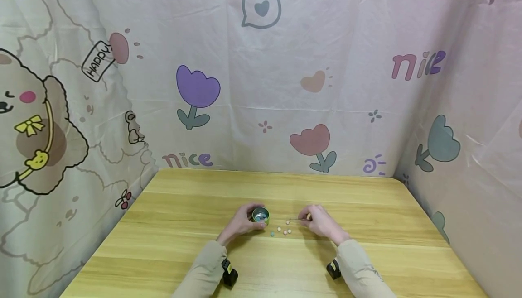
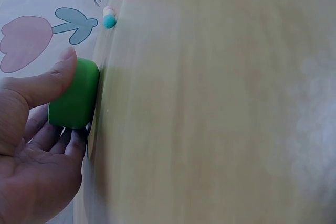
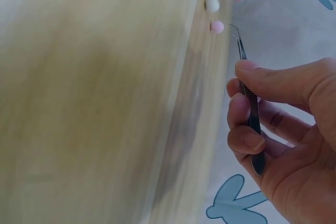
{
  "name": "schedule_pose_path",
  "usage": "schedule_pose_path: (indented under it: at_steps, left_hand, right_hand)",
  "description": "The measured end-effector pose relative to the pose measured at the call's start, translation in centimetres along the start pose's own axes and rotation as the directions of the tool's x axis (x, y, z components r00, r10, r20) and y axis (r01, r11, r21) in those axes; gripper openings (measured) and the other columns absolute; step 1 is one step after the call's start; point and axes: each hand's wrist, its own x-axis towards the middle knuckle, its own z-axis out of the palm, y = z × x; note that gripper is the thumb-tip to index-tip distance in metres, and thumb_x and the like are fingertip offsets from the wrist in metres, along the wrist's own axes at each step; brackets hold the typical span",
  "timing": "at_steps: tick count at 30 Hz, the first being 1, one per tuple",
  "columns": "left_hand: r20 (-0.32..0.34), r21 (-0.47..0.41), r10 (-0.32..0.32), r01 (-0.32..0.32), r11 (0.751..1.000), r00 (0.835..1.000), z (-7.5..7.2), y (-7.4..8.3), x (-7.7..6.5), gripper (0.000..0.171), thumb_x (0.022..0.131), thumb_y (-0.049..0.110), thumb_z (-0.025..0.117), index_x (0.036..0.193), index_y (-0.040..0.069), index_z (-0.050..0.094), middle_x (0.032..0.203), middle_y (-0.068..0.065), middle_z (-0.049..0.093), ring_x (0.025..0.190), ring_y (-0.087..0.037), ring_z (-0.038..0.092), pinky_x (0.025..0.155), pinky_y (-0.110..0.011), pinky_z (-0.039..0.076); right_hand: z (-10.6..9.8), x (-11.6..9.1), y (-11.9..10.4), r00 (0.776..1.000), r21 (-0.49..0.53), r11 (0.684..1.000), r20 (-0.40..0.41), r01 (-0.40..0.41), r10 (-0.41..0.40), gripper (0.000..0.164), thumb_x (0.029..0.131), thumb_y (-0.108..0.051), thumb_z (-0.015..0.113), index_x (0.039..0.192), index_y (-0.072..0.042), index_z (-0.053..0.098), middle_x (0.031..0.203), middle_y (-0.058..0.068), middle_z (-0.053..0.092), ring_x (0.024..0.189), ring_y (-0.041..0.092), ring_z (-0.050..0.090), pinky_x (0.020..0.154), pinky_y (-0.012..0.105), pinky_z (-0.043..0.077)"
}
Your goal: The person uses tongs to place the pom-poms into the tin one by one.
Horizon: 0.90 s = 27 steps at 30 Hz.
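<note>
My left hand [image 1: 243, 222] holds a small green round-cornered container [image 2: 76, 95] from its left side, thumb and fingers round its wall. Through the open top in the head view, a shiny interior shows with something bluish at the bottom. My right hand [image 1: 320, 222] grips dark metal tweezers [image 3: 254, 116] with bent tips. The tips point left and lie close by a pink ball [image 3: 217, 27] on the table. Between the hands are more small balls: a teal ball [image 1: 272, 233], a white ball [image 1: 279, 229], a pink one and another pale one.
A light wood-grain table [image 1: 195, 198] lies under both hands. Behind it and at both sides hangs a printed cloth [image 1: 261, 62] with flowers, hearts and words. A black wrist device [image 1: 229, 275] is strapped at the left sleeve, another [image 1: 333, 269] at the right.
</note>
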Motion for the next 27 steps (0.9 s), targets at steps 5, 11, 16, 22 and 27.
schedule_pose_path:
  at_steps: [5,11,16,22,27]
  left_hand:
    - [0.002,-0.007,0.002,-0.002,1.0,1.0,0.01,-0.03,-0.07,0.063,0.082,-0.001,0.078,0.137,-0.013,0.049,0.133,-0.032,0.057,0.128,-0.05,0.054,0.113,-0.06,0.042]
    - [-0.002,0.005,0.0,0.0,1.0,1.0,0.0,0.06,-0.12,0.063,0.082,0.0,0.079,0.137,-0.012,0.05,0.133,-0.032,0.058,0.128,-0.049,0.055,0.113,-0.059,0.042]
    - [-0.003,0.014,-0.003,0.003,1.0,1.0,0.05,0.04,-0.07,0.063,0.082,0.001,0.079,0.137,-0.011,0.051,0.133,-0.031,0.058,0.128,-0.048,0.055,0.113,-0.058,0.043]
    - [-0.006,0.015,0.01,-0.01,1.0,1.0,0.06,0.04,-0.06,0.062,0.082,-0.001,0.079,0.136,-0.012,0.051,0.131,-0.032,0.059,0.126,-0.049,0.057,0.111,-0.059,0.045]
    - [-0.008,0.013,0.019,-0.019,1.0,1.0,0.11,0.1,-0.18,0.062,0.082,-0.002,0.078,0.136,-0.013,0.05,0.132,-0.033,0.058,0.126,-0.05,0.056,0.111,-0.06,0.044]
  right_hand:
    - [0.2,0.06,0.03,1.0,-0.006,1.0,-0.007,0.0,0.0,0.01,0.086,0.004,0.071,0.092,-0.003,0.076,0.088,0.006,0.073,0.078,0.013,0.065,0.069,0.023,0.054]
    - [0.26,0.11,-0.01,1.0,-0.014,1.0,-0.008,-0.007,0.007,0.01,0.086,0.004,0.071,0.092,-0.003,0.076,0.089,0.005,0.073,0.079,0.014,0.065,0.071,0.025,0.055]
    - [0.37,0.12,0.03,1.0,-0.023,1.0,-0.003,-0.009,0.009,0.01,0.086,0.003,0.071,0.091,-0.003,0.076,0.088,0.006,0.073,0.079,0.013,0.063,0.069,0.023,0.053]
    - [0.47,0.22,0.13,0.999,-0.029,0.999,-0.012,0.03,-0.03,0.007,0.085,0.002,0.072,0.087,-0.004,0.076,0.084,0.008,0.073,0.076,0.013,0.061,0.066,0.02,0.049]
    - [0.45,0.25,0.09,0.999,-0.032,0.999,-0.014,0.035,-0.036,0.006,0.085,0.002,0.072,0.087,-0.003,0.076,0.084,0.009,0.073,0.077,0.015,0.062,0.068,0.022,0.05]
